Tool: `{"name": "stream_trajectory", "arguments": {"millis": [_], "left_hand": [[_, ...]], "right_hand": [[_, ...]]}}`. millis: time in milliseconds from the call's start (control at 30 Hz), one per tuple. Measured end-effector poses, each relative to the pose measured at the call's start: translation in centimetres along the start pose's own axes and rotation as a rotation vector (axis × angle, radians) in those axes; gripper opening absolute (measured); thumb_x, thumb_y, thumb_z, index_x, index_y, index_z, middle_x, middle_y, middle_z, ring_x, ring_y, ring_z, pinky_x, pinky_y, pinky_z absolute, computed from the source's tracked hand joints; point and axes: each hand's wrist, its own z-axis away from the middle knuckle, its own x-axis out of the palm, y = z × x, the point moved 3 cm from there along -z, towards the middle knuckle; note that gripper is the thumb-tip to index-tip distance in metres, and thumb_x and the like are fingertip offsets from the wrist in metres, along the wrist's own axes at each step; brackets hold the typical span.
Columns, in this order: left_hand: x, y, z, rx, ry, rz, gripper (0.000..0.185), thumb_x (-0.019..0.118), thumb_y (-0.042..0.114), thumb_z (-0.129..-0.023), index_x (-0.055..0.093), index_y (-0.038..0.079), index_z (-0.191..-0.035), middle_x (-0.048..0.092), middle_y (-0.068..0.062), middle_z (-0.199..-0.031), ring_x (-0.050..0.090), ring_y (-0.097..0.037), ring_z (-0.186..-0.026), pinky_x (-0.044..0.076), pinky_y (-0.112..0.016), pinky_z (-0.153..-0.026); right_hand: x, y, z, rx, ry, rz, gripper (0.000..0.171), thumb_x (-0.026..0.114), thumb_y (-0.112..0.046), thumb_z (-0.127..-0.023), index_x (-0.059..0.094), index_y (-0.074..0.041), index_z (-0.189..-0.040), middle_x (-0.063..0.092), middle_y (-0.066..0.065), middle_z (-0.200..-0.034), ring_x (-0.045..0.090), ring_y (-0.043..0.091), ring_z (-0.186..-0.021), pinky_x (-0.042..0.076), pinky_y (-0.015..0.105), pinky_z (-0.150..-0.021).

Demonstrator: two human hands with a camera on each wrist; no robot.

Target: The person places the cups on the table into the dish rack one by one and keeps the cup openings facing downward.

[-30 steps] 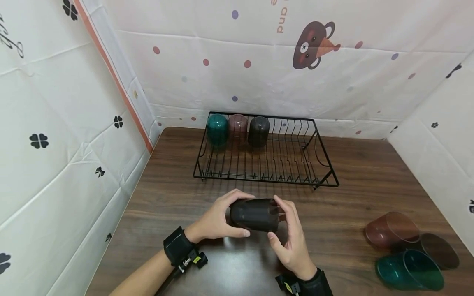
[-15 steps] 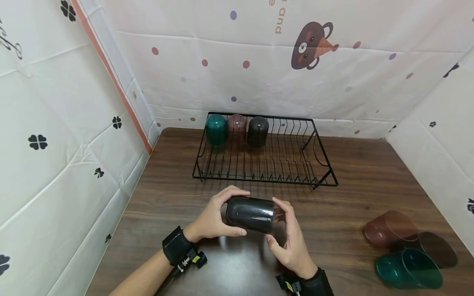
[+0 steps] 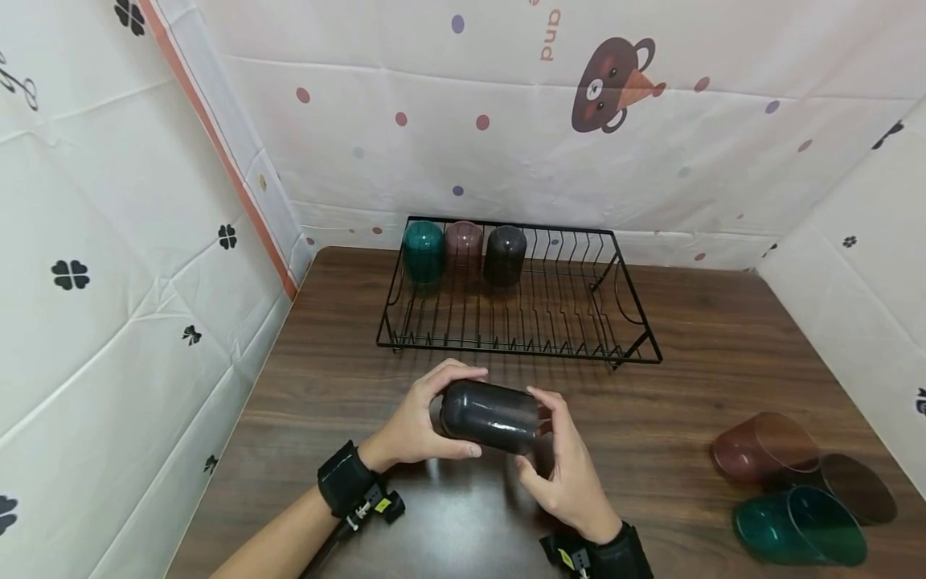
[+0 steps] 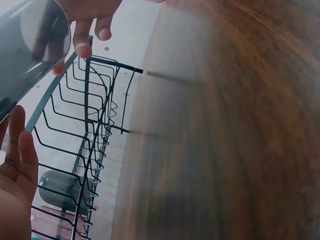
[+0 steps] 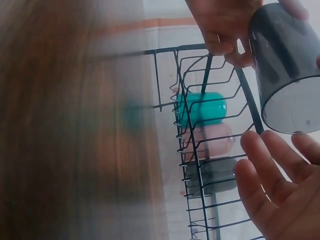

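A dark grey glass cup [image 3: 488, 416] lies sideways in the air above the table, its rounded closed end to the left. My left hand [image 3: 427, 422] grips that closed end, fingers over the top and thumb below. At the rim end, my right hand [image 3: 567, 474] curves loosely, its index fingertip close to the upper rim and its thumb just beneath. Whether those fingertips touch the glass, I cannot tell. In the right wrist view the right fingers [image 5: 260, 155] are spread apart near the open rim of the cup [image 5: 282, 55].
Behind the hands stands a black wire rack [image 3: 521, 350]. Upside down at its back left are a teal cup [image 3: 424, 253], a pink cup [image 3: 464, 245] and a grey cup [image 3: 505, 257]. Another pink [image 3: 738, 450], teal [image 3: 767, 527] and grey cup [image 3: 871, 494] cluster at the table's right.
The cup in the left hand has turned a little and shifted slightly left, its rim end now angled lower. The right thumb and index finger have shifted slightly left with it.
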Motion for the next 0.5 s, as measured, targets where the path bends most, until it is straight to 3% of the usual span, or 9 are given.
{"name": "stream_trajectory", "arguments": {"millis": [167,500], "left_hand": [[-0.17,0.1,0.08,-0.034,0.018,0.014,0.087,0.09,0.033,-0.075,0.047,0.017,-0.148,0.057,-0.007,-0.135,0.059,-0.022,-0.119,0.049,-0.039,-0.103],[-0.17,0.27,0.17,-0.031,0.047,0.024,0.086,0.092,0.033,-0.076,0.046,0.014,-0.146,0.061,-0.009,-0.134,0.062,-0.021,-0.119,0.05,-0.036,-0.102]], "right_hand": [[0.01,-0.25,-0.17,0.026,-0.005,0.033,0.091,0.076,-0.006,-0.072,0.036,-0.011,-0.153,0.051,-0.001,-0.132,0.055,0.015,-0.104,0.052,0.035,-0.084],[0.25,-0.14,-0.15,0.056,-0.077,0.075,0.088,0.084,-0.013,-0.076,0.037,-0.014,-0.151,0.049,-0.002,-0.14,0.055,0.011,-0.11,0.052,0.041,-0.09]]}}
